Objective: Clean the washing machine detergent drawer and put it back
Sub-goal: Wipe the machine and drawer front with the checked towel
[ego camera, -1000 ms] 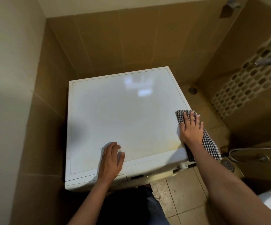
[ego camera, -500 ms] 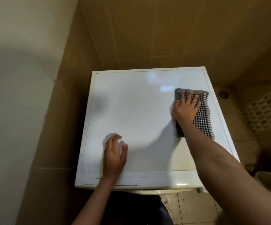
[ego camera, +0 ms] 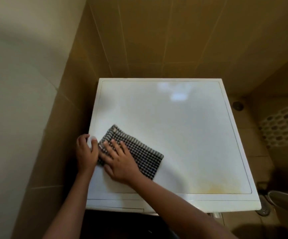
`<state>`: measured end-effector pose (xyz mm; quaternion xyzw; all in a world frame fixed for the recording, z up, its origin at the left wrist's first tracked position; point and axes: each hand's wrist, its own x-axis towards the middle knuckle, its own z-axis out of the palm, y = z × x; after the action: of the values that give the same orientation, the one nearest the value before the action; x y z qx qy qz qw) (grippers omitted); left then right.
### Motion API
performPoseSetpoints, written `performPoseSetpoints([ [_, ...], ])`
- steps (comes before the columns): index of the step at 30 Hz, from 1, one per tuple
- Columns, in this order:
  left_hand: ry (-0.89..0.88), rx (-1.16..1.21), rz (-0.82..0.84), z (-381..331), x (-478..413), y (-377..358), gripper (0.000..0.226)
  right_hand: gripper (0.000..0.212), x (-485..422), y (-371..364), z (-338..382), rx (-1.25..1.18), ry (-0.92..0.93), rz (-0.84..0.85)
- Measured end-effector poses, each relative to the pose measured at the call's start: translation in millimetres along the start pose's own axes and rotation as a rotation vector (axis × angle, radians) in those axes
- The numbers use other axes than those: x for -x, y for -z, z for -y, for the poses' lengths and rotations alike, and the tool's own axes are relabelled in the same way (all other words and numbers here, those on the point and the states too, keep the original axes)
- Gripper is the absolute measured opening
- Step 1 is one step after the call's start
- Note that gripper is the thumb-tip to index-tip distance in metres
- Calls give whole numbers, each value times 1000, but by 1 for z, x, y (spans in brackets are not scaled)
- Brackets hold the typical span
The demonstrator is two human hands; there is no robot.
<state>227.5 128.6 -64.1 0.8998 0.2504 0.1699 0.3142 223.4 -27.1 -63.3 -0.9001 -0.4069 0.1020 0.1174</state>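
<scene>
The white washing machine top (ego camera: 183,135) fills the middle of the head view, with a yellowish stain (ego camera: 215,188) near its front right corner. A black-and-white checked cloth (ego camera: 139,152) lies flat on its front left part. My right hand (ego camera: 120,163) presses on the cloth's left half with straight, spread fingers. My left hand (ego camera: 85,152) sits right beside it at the machine's left edge, thumb on top and fingers curled over the side. A panel seam (ego camera: 119,208) shows on the front left face; the drawer itself is hidden.
Tan tiled walls close in behind and on the left of the machine. On the right are a tiled floor with a round drain (ego camera: 237,105), a white perforated basket (ego camera: 284,123) and a grey bin rim (ego camera: 286,199).
My right hand has slid the cloth from the right side of the top across to the front left. My left hand has shifted left to the machine's edge. The view has moved left.
</scene>
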Motion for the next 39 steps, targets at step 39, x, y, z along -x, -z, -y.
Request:
performPoseSetpoints([
  [39,354,513,-39,8,6,22,43,58,-105,6,13,43,-147,16],
])
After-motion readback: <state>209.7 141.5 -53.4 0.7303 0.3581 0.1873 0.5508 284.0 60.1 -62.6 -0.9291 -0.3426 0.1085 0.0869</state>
